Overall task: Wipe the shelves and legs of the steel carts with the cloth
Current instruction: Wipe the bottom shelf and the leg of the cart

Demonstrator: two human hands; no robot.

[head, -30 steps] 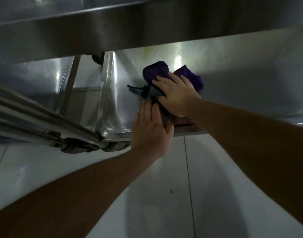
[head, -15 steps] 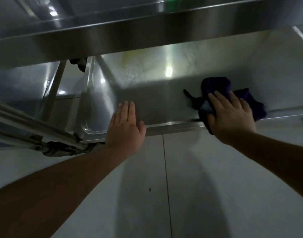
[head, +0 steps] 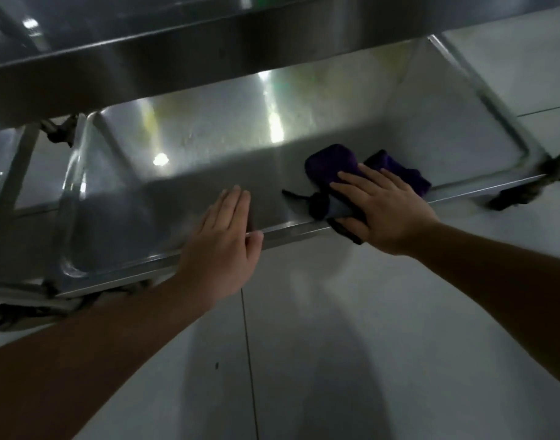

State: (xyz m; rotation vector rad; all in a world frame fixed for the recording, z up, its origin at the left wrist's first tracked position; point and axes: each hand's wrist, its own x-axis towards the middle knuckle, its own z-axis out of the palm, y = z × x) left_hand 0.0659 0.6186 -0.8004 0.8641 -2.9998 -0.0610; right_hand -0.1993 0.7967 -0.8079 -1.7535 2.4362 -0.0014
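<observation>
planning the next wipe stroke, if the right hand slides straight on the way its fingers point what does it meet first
Nothing solid soon: the right hand, flat on the purple cloth, points up-left over bare lower shelf. The way looks free up to the shelf's far rim, though depth there is unclear.

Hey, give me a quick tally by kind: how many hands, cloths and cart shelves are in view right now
Hands: 2, left hand and right hand
Cloths: 1, purple cloth
Cart shelves: 2, lower shelf and upper shelf
Total: 5

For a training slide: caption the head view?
Right hand presses purple cloth on cart's lower shelf; left hand braces its edge.
</observation>
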